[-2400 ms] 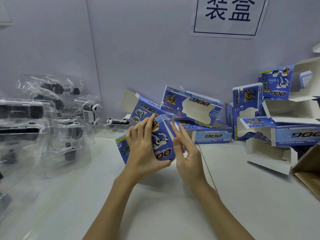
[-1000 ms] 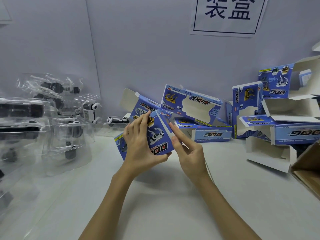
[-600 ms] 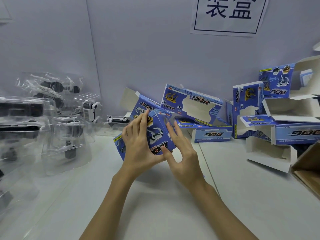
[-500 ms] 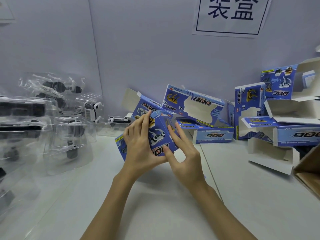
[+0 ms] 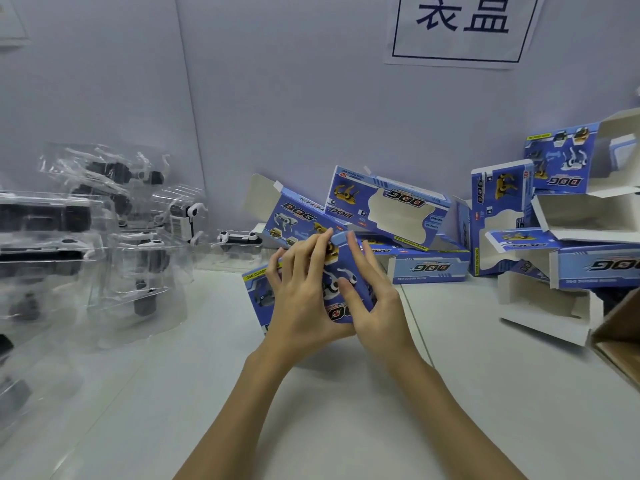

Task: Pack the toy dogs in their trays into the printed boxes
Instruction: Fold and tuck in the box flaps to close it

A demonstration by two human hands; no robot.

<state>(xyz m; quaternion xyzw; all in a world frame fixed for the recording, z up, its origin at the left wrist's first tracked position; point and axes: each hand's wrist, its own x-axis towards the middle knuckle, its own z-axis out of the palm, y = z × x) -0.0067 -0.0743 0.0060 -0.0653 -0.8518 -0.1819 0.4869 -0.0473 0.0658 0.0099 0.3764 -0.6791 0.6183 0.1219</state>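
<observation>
At far left, clear plastic trays (image 5: pixel 86 237) holding black-and-white toy dogs (image 5: pixel 183 216) are piled on a white counter (image 5: pixel 346 410). In the centre, a blue printed box (image 5: pixel 341 292) is held tilted above the counter: the left hand (image 5: pixel 301 299) grips it with curled fingers, and the right hand (image 5: pixel 375 303) lies against its right side with fingers nearly straight, thumb on its face. Behind and to the right, more blue boxes (image 5: pixel 391 206) are heaped against the wall, several with their flaps open.

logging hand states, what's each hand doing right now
Left hand: grips the blue printed box, fingers curled round its left side.
Right hand: open, straight fingers pressing on the same box.
</observation>
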